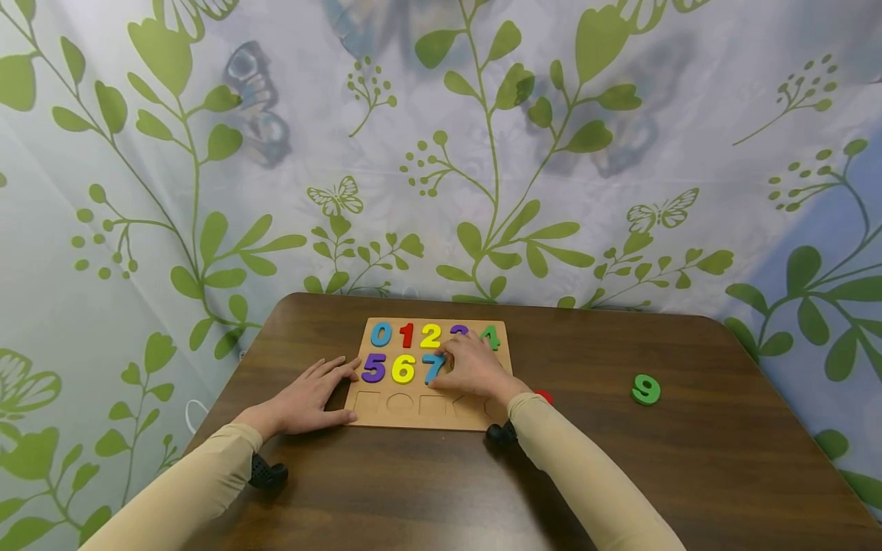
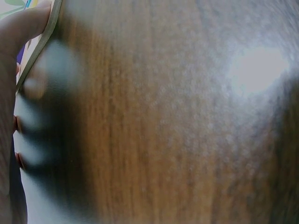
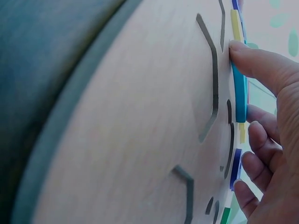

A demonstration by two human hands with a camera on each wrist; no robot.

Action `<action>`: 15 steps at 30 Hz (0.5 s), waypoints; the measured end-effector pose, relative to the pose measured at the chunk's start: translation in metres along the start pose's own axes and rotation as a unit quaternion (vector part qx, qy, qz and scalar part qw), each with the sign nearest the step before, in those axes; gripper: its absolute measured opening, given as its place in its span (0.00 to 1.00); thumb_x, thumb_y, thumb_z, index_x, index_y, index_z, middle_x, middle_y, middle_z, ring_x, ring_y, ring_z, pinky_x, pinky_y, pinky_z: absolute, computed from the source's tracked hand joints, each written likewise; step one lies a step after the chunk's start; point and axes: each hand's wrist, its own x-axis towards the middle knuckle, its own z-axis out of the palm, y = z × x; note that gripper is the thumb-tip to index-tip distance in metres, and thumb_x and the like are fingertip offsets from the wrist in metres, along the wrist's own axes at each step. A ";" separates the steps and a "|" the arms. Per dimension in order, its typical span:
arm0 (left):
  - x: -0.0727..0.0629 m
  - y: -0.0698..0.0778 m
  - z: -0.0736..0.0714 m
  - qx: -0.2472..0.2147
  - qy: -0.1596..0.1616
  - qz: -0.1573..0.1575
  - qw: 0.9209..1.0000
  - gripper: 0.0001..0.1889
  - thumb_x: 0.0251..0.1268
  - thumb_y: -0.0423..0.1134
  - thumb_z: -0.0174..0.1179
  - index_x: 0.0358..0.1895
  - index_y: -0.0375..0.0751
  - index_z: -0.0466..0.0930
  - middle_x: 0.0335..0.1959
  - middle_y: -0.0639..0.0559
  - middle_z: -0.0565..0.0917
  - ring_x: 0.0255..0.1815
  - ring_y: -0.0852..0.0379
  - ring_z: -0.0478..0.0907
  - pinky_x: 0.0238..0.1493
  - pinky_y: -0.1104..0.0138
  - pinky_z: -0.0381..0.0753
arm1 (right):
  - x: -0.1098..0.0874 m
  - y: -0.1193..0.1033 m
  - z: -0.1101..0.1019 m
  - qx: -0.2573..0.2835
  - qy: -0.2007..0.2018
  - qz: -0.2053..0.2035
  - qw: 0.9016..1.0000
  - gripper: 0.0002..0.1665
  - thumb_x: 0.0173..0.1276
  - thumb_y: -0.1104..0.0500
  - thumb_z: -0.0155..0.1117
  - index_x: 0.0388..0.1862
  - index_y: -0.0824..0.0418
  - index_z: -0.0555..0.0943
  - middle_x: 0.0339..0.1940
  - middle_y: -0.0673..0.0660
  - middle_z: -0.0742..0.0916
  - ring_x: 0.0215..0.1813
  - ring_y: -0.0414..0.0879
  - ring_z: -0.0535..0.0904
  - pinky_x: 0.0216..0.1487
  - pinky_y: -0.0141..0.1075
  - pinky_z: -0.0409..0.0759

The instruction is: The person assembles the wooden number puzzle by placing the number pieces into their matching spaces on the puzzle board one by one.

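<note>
A wooden number board (image 1: pixel 441 422) lies on the table, with 0, 1, 2, 3 and 4 along its far row. Purple 5 (image 1: pixel 374 368) and yellow 6 (image 1: pixel 403 369) sit in the middle row. Beside the 6, my right hand (image 1: pixel 475 369) pinches the blue 7 (image 1: pixel 432 368) between thumb and fingers; the right wrist view shows the thumb on this blue piece (image 3: pixel 240 95) at the board's surface. My left hand (image 1: pixel 303 399) rests at the board's left edge, fingers extended. Part of the purple 3 (image 1: pixel 458 330) is hidden behind the right hand.
To the right on the brown table (image 1: pixel 579 344) lies a green 9 (image 1: pixel 646 389). A red piece (image 1: pixel 544 396) shows partly behind my right forearm. Outlined shapes mark the board's near row. A leaf-patterned curtain (image 1: pixel 386 229) hangs behind the table.
</note>
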 end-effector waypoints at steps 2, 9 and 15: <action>0.000 0.001 0.000 0.000 0.003 0.003 1.000 0.37 0.64 0.71 0.59 0.66 0.49 0.71 0.81 0.48 0.59 0.81 0.39 0.52 0.78 0.40 0.46 | 0.000 0.001 0.000 0.001 0.002 0.001 1.000 0.36 0.54 0.30 0.75 0.56 0.47 0.85 0.51 0.45 0.84 0.65 0.50 0.69 0.62 0.52 0.67; -0.001 0.001 0.000 -0.005 0.025 0.021 0.999 0.34 0.65 0.68 0.61 0.63 0.46 0.72 0.80 0.44 0.63 0.79 0.35 0.56 0.76 0.37 0.49 | -0.001 0.000 -0.001 0.005 0.000 0.004 1.000 0.36 0.53 0.30 0.76 0.57 0.47 0.85 0.52 0.45 0.84 0.67 0.51 0.68 0.62 0.53 0.67; 0.000 -0.001 0.001 0.004 0.013 0.016 1.000 0.37 0.64 0.71 0.59 0.65 0.47 0.71 0.81 0.47 0.61 0.80 0.38 0.53 0.77 0.39 0.47 | -0.003 -0.003 -0.005 0.010 -0.008 0.009 1.000 0.35 0.54 0.32 0.77 0.57 0.47 0.86 0.59 0.49 0.83 0.71 0.53 0.67 0.66 0.55 0.65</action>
